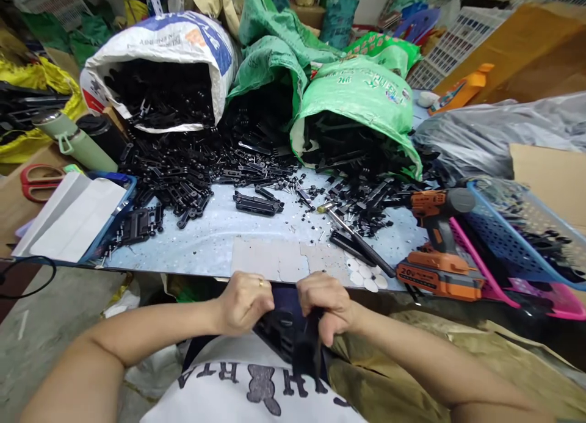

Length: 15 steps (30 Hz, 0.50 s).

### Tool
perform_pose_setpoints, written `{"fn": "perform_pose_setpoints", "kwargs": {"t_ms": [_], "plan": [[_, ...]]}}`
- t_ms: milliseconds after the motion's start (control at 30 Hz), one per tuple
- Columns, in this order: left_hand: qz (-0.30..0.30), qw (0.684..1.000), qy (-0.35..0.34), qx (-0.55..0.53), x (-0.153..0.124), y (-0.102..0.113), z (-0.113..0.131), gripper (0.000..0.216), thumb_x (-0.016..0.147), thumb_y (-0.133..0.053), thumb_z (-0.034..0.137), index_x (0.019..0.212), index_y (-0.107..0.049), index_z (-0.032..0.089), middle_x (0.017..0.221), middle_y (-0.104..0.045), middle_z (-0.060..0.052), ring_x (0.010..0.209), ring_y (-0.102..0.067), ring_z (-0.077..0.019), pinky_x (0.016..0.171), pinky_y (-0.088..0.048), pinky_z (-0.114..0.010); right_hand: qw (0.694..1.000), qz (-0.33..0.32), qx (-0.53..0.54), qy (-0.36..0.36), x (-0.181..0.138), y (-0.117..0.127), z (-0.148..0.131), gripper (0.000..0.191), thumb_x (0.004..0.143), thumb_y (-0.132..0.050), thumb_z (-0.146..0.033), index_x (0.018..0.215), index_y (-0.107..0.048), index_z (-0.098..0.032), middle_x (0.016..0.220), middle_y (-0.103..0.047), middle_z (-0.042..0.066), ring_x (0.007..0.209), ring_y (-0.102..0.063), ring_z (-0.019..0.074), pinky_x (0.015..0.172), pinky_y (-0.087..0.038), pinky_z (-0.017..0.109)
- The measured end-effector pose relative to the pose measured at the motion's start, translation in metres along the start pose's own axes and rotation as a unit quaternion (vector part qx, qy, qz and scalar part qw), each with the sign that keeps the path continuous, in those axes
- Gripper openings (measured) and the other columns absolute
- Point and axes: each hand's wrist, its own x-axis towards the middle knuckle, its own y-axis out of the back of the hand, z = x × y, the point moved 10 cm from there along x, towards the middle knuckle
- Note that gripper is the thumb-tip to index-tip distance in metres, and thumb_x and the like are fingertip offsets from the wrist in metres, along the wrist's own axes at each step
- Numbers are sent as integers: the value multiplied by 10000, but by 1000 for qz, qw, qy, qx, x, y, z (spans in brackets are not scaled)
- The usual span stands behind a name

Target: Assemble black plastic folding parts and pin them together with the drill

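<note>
In front of the shirt, just below the table's near edge, my two hands grip a black plastic part with hinged-looking arms (280,336). My left hand (246,304) is closed on its left end, thumb pressed inward. Fingers of my right hand (326,304) curl over the other side, where a blurred dark section hangs down. Its exact kind is unclear. Beyond the hands, a similar black assembly (257,203) lies on the blue table (206,237). A hammer (361,241) rests at an angle to the right, beside black strips (351,247).
Loose black parts (183,179) spill from a white sack (160,41), a dark green sack (274,57) and a light green sack (357,93). An orange cordless drill (439,246) stands right, beside a blue basket (517,227). Scissors (43,182) and a bottle (75,142) are left.
</note>
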Motion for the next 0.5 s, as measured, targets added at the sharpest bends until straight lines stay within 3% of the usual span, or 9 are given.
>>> {"fn": "perform_pose_setpoints", "kwargs": {"t_ms": [67, 133, 200, 233, 300, 367, 500], "plan": [[81, 995, 0, -59, -3, 3, 13, 566, 958, -118, 430, 606, -483, 177, 501, -477, -14, 490, -460, -108, 496, -387, -249, 993, 107, 44, 0, 0, -8, 9, 507, 854, -286, -670, 693, -444, -216, 530, -443, -16, 462, -450, 117, 454, -366, 249], [166, 985, 1, -40, -8, 4, 10, 588, 946, -95, 468, 678, -536, 185, 565, -538, -40, 549, -515, -128, 532, -431, -271, 969, 238, -17, -66, -7, -8, 39, 554, 847, -168, -695, 824, -477, -235, 651, -489, 32, 576, -514, 169, 535, -440, 316], [195, 980, -8, 39, -12, -1, -4, 673, 922, -24, 517, 855, -608, 189, 708, -617, -82, 696, -582, -165, 617, -477, -309, 925, 324, -116, -161, -15, -4, 78, 522, 882, -111, -608, 1031, -458, -248, 878, -526, 107, 786, -558, 230, 678, -475, 415], [180, 979, -15, 93, -12, -7, -14, 742, 896, 19, 558, 964, -619, 186, 798, -640, -104, 788, -596, -188, 670, -487, -332, 909, 333, -157, -194, -15, -1, 97, 464, 909, -107, -521, 1111, -423, -249, 998, -513, 134, 892, -551, 246, 747, -468, 450], [119, 969, -16, 216, -9, -20, -43, 865, 823, 47, 667, 1128, -598, 176, 921, -642, -134, 903, -590, -225, 740, -481, -361, 906, 288, -237, -202, 0, 11, 128, 371, 929, -147, -386, 1167, -385, -231, 1147, -472, 150, 1032, -507, 250, 834, -447, 466], [53, 940, 31, 335, -6, -25, -86, 888, 771, -48, 751, 1194, -575, 176, 940, -630, -142, 881, -589, -234, 740, -467, -355, 910, 184, -324, -180, 24, 30, 159, 302, 927, -246, -352, 1119, -428, -205, 1173, -485, 137, 1110, -459, 239, 898, -422, 439], [-59, 870, 160, 463, 2, -20, -169, 791, 781, -257, 729, 1259, -520, 157, 880, -615, -140, 798, -577, -229, 676, -444, -328, 893, 125, -385, -194, 57, 116, 224, 227, 898, -408, -319, 1020, -521, -164, 1115, -537, 136, 1087, -445, 249, 954, -362, 420]]}}
